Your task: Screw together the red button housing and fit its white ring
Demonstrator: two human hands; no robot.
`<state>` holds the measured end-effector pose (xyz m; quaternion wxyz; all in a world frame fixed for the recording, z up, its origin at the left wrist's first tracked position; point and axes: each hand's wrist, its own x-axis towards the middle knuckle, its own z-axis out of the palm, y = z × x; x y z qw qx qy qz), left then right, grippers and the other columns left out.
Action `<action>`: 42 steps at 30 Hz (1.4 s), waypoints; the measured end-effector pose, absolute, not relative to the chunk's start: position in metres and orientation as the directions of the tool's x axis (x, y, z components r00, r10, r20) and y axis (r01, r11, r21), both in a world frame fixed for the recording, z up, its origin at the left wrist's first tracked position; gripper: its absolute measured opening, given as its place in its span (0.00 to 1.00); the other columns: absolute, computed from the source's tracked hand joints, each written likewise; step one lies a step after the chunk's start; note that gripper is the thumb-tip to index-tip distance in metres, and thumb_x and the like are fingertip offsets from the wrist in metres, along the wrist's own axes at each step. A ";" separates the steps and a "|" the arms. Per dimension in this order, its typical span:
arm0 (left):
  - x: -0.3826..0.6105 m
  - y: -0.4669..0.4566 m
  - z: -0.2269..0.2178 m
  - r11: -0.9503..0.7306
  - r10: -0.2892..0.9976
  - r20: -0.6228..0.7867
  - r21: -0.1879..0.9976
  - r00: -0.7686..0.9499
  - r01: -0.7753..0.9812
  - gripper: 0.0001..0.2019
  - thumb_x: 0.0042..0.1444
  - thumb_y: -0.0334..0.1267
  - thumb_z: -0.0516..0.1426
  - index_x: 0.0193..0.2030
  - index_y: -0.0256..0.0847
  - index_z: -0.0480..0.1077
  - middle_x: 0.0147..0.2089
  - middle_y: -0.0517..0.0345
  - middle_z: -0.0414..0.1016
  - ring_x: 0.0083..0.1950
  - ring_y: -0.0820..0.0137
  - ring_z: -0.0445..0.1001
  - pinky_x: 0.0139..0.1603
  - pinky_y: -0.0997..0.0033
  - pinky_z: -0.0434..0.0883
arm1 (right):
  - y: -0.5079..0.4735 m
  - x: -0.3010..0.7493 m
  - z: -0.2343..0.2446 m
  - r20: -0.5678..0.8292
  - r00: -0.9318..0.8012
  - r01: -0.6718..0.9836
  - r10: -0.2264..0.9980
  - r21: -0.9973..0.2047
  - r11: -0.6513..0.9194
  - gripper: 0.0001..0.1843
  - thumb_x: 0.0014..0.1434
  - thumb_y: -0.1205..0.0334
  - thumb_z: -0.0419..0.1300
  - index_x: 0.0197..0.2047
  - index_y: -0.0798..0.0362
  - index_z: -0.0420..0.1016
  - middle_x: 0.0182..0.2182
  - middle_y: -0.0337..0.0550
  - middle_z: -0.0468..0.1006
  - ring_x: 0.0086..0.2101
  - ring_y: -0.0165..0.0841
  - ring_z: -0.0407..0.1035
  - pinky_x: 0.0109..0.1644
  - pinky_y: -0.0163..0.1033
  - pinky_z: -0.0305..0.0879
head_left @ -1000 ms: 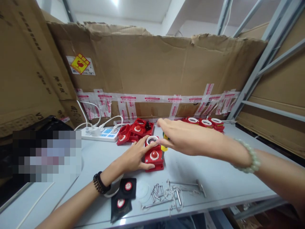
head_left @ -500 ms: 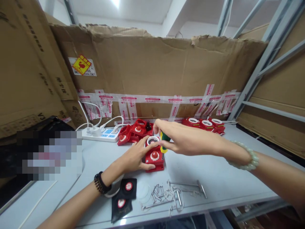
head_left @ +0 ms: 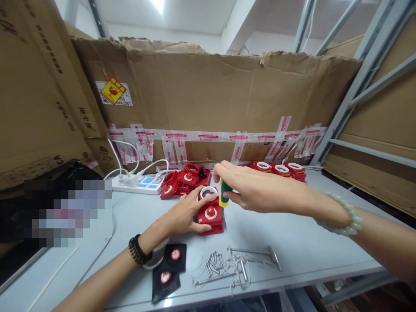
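Observation:
A red alarm box [head_left: 210, 227] with a red dome and a white ring lies on the grey table. My left hand [head_left: 183, 212] grips it from the left, fingers over its top near the ring and thumb at the front. My right hand [head_left: 260, 188] is closed around the green and yellow handle of a screwdriver [head_left: 223, 195]. The screwdriver stands nearly upright, its shaft reaching down to the box's right front corner, where a screw seems to sit. Loose screws [head_left: 214, 262] lie in front of the box, beside small T-shaped metal hammers [head_left: 274, 258].
More red boxes [head_left: 188, 177] are piled behind, left of a row of red boxes with white rings [head_left: 281, 170]. A white power strip [head_left: 139, 185] stands back left. Black pieces with round labels [head_left: 170, 281] lie in front. A cardboard wall [head_left: 221, 95] closes off the back.
My right hand and the screwdriver have shifted only very slightly at the same corner. My left hand stays on the alarm box, and the camera view has tilted a little.

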<state>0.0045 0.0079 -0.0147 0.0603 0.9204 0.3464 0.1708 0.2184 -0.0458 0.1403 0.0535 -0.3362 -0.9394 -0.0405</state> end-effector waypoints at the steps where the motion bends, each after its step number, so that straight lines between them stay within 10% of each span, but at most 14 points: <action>1: 0.004 0.008 -0.015 -0.753 0.658 0.274 0.227 0.701 0.618 0.43 0.48 0.50 0.62 0.67 0.56 0.44 0.68 0.46 0.41 0.63 0.44 0.53 0.56 0.43 0.61 | -0.047 0.218 0.140 0.123 -0.772 0.632 0.624 0.036 0.774 0.08 0.61 0.63 0.52 0.43 0.57 0.62 0.40 0.49 0.72 0.36 0.35 0.68 0.37 0.38 0.61; 7: 0.005 0.007 -0.012 -0.746 0.666 0.262 0.228 0.698 0.626 0.41 0.48 0.49 0.63 0.66 0.54 0.47 0.67 0.45 0.45 0.62 0.43 0.55 0.55 0.43 0.62 | -0.046 0.210 0.132 0.293 -0.639 0.770 0.712 0.246 0.589 0.13 0.64 0.57 0.48 0.39 0.58 0.64 0.29 0.49 0.73 0.27 0.37 0.67 0.27 0.40 0.54; 14: 0.005 0.007 -0.013 -0.750 0.661 0.276 0.242 0.698 0.616 0.43 0.47 0.49 0.63 0.66 0.56 0.45 0.67 0.46 0.43 0.63 0.45 0.54 0.55 0.44 0.62 | -0.051 0.213 0.139 0.160 -0.744 0.655 0.648 -0.017 0.756 0.09 0.60 0.58 0.52 0.40 0.55 0.61 0.35 0.47 0.72 0.30 0.32 0.65 0.30 0.36 0.57; 20: 0.005 0.007 -0.013 -0.741 0.672 0.257 0.237 0.695 0.629 0.42 0.48 0.49 0.62 0.67 0.56 0.46 0.67 0.44 0.42 0.62 0.43 0.55 0.54 0.41 0.62 | -0.046 0.210 0.133 0.292 -0.576 0.817 0.764 0.255 0.518 0.19 0.63 0.48 0.47 0.40 0.58 0.63 0.27 0.49 0.73 0.25 0.37 0.66 0.24 0.38 0.48; 27: 0.004 0.007 -0.014 -0.739 0.673 0.255 0.245 0.694 0.627 0.43 0.47 0.49 0.63 0.67 0.56 0.44 0.68 0.44 0.41 0.63 0.42 0.54 0.55 0.40 0.61 | -0.050 0.215 0.148 0.117 -0.713 0.696 0.691 -0.006 0.718 0.09 0.58 0.62 0.55 0.41 0.55 0.61 0.36 0.46 0.73 0.33 0.34 0.66 0.31 0.36 0.55; 33: 0.004 0.007 -0.013 -0.741 0.671 0.269 0.251 0.691 0.622 0.42 0.47 0.50 0.63 0.66 0.56 0.47 0.68 0.45 0.42 0.61 0.43 0.56 0.55 0.40 0.61 | -0.047 0.211 0.135 0.268 -0.618 0.786 0.739 0.181 0.591 0.16 0.64 0.51 0.46 0.38 0.57 0.63 0.27 0.46 0.72 0.24 0.34 0.62 0.25 0.38 0.48; 39: 0.005 0.006 -0.012 -0.734 0.679 0.244 0.237 0.693 0.636 0.43 0.47 0.50 0.63 0.67 0.57 0.43 0.68 0.43 0.40 0.63 0.42 0.54 0.54 0.40 0.61 | -0.050 0.214 0.146 0.109 -0.719 0.686 0.687 -0.050 0.726 0.11 0.59 0.56 0.53 0.41 0.55 0.61 0.34 0.46 0.72 0.31 0.33 0.65 0.31 0.36 0.55; 42: 0.005 0.006 -0.012 -0.727 0.686 0.229 0.227 0.690 0.648 0.43 0.48 0.51 0.62 0.67 0.56 0.43 0.67 0.42 0.40 0.63 0.41 0.54 0.55 0.40 0.61 | -0.051 0.214 0.142 0.143 -0.666 0.742 0.732 0.029 0.669 0.13 0.61 0.53 0.50 0.41 0.56 0.62 0.31 0.46 0.72 0.28 0.34 0.64 0.27 0.37 0.52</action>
